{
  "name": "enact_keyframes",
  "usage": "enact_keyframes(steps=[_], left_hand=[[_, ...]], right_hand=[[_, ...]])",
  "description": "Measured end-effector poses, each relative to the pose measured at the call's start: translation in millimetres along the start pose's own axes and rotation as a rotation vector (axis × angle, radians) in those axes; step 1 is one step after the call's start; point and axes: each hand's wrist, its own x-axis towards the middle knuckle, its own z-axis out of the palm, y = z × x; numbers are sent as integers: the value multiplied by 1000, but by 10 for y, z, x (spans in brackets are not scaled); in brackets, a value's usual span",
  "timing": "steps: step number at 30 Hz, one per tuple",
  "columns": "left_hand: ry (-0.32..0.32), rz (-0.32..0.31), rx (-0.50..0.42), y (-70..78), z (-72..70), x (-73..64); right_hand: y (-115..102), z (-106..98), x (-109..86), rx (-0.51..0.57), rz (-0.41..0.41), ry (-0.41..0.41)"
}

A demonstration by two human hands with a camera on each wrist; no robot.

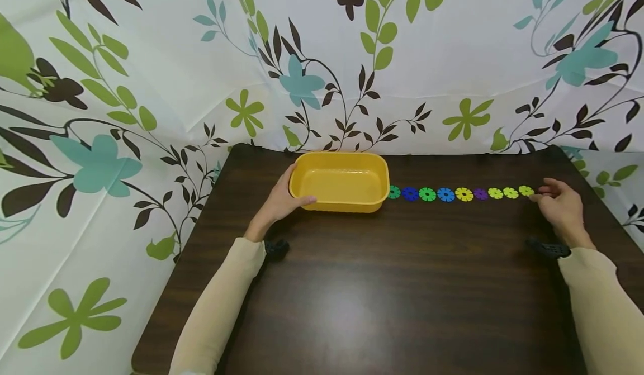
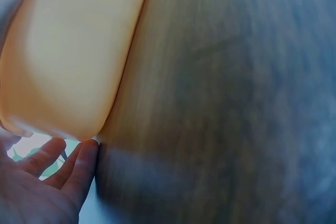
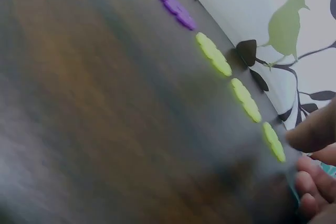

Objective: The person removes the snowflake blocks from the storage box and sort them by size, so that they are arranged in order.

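My left hand grips the left end of a yellow plastic tub, with the thumb at its front rim and the fingers round the side. In the left wrist view, fingertips touch the corner of the tub. From the tub's right side runs a row of flat notched discs in green, blue, yellow and purple. At its far right end lies a yellow-green disc. My right hand is beside that disc, its fingers loosely bent. In the right wrist view a small gap shows between fingertips and disc.
The dark wood table reflects light near its front. A white cloth with printed leaves and flowers hangs behind the table and at its sides. A black band is on the right wrist, and another on the left.
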Motion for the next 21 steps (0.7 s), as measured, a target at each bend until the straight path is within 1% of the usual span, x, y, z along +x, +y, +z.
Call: enact_keyframes(steps=[3, 5, 7, 9, 10, 11, 13, 16, 17, 18, 21], left_hand=[[4, 7, -2, -23, 7, 2], [10, 13, -8, -83, 27, 19], [16, 18, -15, -194, 52, 68], [23, 27, -9, -314, 66, 119], [20, 27, -8, -313, 57, 116], [24, 34, 6, -343, 47, 128], [19, 36, 1, -269, -7, 95], [22, 23, 12, -63, -143, -3], [26, 21, 30, -52, -184, 0], [23, 14, 38, -6, -232, -8], [28, 17, 99, -9, -356, 29]], right_hand=[[-56, 97, -78, 57, 47, 136], [-122, 174, -138, 82, 55, 223], [-203, 242, -186, 93, 40, 286], [-306, 297, -221, 80, -1, 311], [-363, 319, -237, 71, -28, 310], [-423, 340, -251, 59, -58, 302], [-552, 378, -276, 32, -126, 263], [-755, 443, -295, -4, -241, 176], [-825, 467, -294, -16, -275, 144], [-890, 492, -289, -31, -304, 110], [-1074, 586, -269, -82, -387, 18]])
